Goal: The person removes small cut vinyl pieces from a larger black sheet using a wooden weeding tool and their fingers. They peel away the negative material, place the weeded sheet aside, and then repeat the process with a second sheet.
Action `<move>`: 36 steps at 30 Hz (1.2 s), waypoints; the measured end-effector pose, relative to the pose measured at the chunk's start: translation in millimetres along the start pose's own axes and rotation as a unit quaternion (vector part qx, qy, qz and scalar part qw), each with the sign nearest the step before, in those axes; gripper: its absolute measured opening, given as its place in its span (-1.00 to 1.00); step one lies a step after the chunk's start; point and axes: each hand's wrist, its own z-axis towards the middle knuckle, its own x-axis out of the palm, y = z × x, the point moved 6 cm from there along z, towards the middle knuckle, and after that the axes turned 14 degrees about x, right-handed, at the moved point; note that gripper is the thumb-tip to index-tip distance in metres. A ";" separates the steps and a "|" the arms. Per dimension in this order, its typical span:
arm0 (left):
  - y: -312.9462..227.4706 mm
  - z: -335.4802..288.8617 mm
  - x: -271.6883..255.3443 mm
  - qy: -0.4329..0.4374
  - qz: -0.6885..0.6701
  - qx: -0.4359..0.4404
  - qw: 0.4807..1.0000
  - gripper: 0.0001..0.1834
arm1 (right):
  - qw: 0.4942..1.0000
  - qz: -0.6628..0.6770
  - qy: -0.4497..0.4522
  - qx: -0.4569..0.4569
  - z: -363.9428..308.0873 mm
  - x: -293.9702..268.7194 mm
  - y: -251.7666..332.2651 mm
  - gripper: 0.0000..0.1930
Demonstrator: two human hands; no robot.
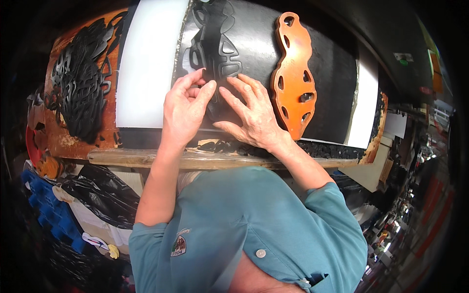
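The left hand (183, 105) is half curled, thumb and forefinger close together over the dark material; whether they pinch anything is too blurred and dark to tell. The right hand (254, 115) is loosely spread, palm down, its fingers reaching left over the same material without gripping it.

The cut black piece (213, 46) has thin, looped ribs around its openings, so a hard pull at one spot could stretch or tear them, especially where the cut has not gone right through. It also lies on a sheet as dark as itself, and a fingertip could easily catch the wrong edge. A sideways sweep of the right forearm might nudge the orange shaped block (293, 63).

The cut piece lies lengthwise on the black sheet (259, 49), its near end between and under the fingertips, the rest running away to the far side. The orange block is to the right of the right hand; a white board (146, 68) is left of the left hand, with a heap of black cut-outs (83, 83) farther left. Nearest the body runs a wooden rail (234, 161).
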 end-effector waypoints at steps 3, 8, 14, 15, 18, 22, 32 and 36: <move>-19.0 -7.5 -4.4 -0.044 0.153 0.120 0.980 -0.45 | 0.999 0.047 -0.016 0.021 -0.3 -23.1 -8.1 -0.22; -44.6 -11.6 5.6 -0.028 0.285 0.316 0.905 -0.49 | 0.954 -0.149 -0.094 0.243 -28.1 -69.5 -68.4 0.17; -10.3 11.2 54.4 0.126 0.506 0.372 0.768 -0.36 | 0.941 -0.088 -0.100 0.310 -47.3 -56.3 -95.2 0.13; -6.6 12.2 55.4 0.125 0.509 0.369 0.768 -0.37 | 0.943 -0.077 -0.103 0.308 -46.0 -57.2 -94.2 0.09; -1.6 9.9 53.9 0.121 0.514 0.362 0.768 -0.36 | 0.936 -0.002 -0.119 0.331 -44.7 -66.9 -87.5 -0.01; 0.7 8.5 53.1 0.126 0.513 0.364 0.767 -0.35 | 0.925 0.084 -0.134 0.345 -35.7 -69.7 -76.9 -0.03; -11.7 13.6 54.0 0.114 0.476 0.379 0.785 -0.40 | 0.950 -0.090 -0.172 0.245 7.6 -43.7 -63.2 -0.05; -14.3 11.8 53.4 0.105 0.458 0.400 0.787 -0.43 | 0.942 -0.088 -0.174 0.272 5.0 -47.3 -64.3 -0.01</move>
